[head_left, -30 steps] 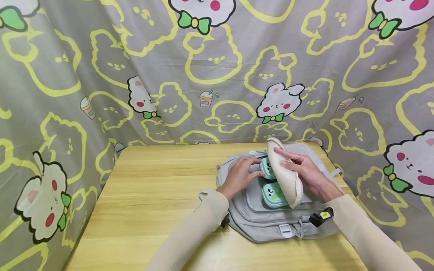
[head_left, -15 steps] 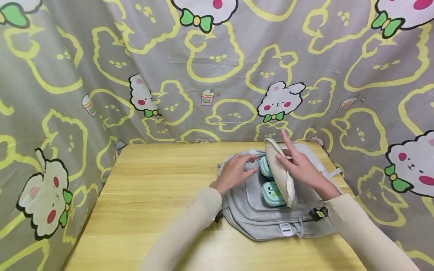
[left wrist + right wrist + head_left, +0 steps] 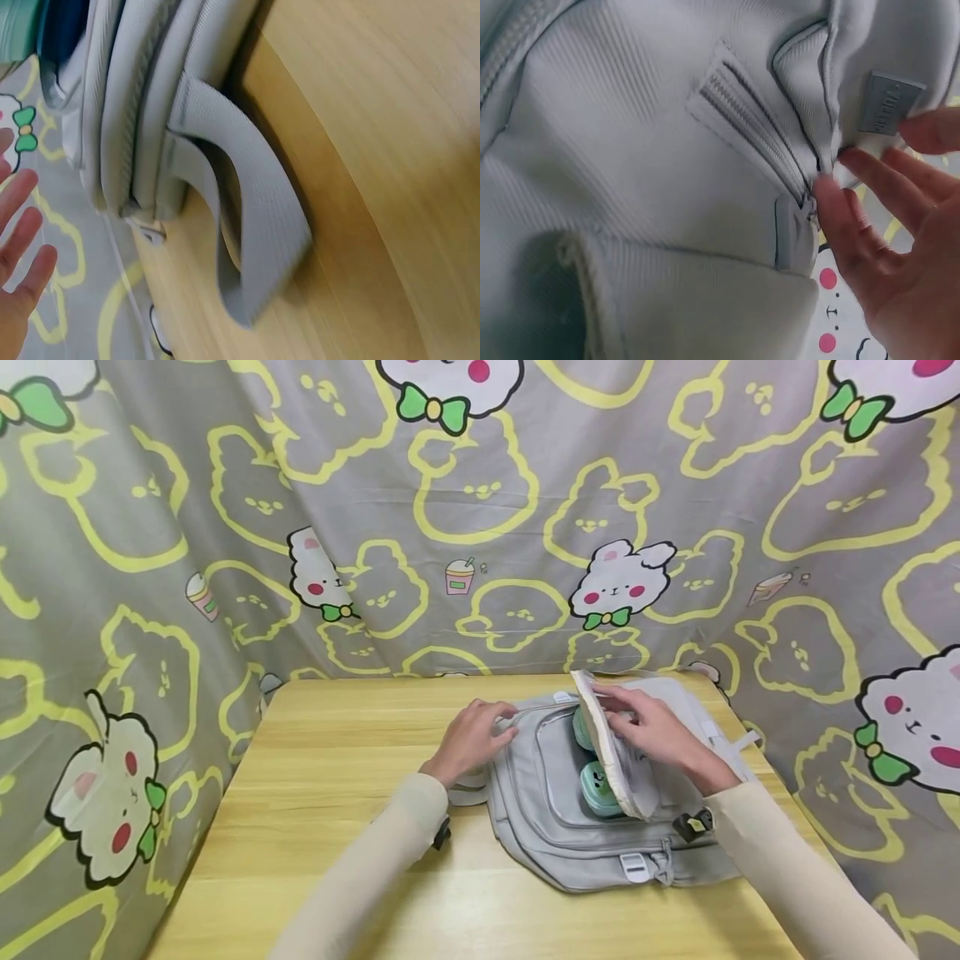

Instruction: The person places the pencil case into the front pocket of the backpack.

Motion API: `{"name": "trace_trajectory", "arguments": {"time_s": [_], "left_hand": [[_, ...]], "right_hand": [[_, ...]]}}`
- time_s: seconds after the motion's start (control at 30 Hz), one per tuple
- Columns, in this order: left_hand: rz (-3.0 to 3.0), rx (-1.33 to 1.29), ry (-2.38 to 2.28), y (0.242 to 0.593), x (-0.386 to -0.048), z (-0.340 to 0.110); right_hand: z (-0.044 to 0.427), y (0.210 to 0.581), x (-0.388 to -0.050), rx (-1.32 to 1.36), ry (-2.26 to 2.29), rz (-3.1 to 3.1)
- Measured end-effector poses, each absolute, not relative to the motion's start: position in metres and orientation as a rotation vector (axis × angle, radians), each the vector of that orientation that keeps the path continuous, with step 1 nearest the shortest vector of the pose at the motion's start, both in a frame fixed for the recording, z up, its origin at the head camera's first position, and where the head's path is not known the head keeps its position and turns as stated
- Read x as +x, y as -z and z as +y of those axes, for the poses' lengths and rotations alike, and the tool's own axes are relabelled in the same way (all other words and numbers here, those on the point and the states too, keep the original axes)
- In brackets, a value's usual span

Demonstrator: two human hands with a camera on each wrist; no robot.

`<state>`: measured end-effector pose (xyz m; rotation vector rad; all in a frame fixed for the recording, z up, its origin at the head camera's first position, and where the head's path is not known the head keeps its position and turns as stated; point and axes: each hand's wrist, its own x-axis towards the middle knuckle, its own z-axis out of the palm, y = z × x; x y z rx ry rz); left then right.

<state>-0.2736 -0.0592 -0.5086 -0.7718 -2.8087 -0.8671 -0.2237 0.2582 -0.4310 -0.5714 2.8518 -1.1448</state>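
A grey backpack (image 3: 525, 810) lies flat on the table with its front pocket flap (image 3: 600, 743) raised, standing almost edge-on. Beneath the flap's left side show two mint-green cases: the nearer case (image 3: 600, 789) has a cartoon print, while the farther case (image 3: 581, 729) is largely covered. My right hand (image 3: 656, 731) touches the flap's grey outer face, its fingers mostly straight; in the right wrist view they lie beside a zipper (image 3: 754, 135) and a sewn label (image 3: 891, 101). My left hand (image 3: 468, 739) hovers at the backpack's left edge, fingers loosely bent, holding nothing.
A wooden table (image 3: 337, 760) extends to the left of the backpack. The backpack's webbing handle loop (image 3: 262, 202) sticks out near my left hand. A patterned curtain (image 3: 487, 510) hangs behind and at both sides.
The flap has swung left over the cases, turning its cream lining out of sight. My left hand has drawn back leftward from the farther case. My right hand has shifted slightly left.
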Motion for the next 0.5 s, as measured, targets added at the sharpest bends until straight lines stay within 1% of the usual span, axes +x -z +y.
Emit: {"name": "trace_trajectory", "arguments": {"time_s": [0.3, 0.5], "left_hand": [[-2.805, -0.729, 0.872, 0.511, -0.275, -0.085], [-2.801, -0.695, 0.882, 0.513, -0.276, -0.099]], "right_hand": [[0.242, 0.445, -0.233, -0.856, 0.918, 2.943], [0.234, 0.468, -0.232, -0.913, 0.836, 2.947]]}}
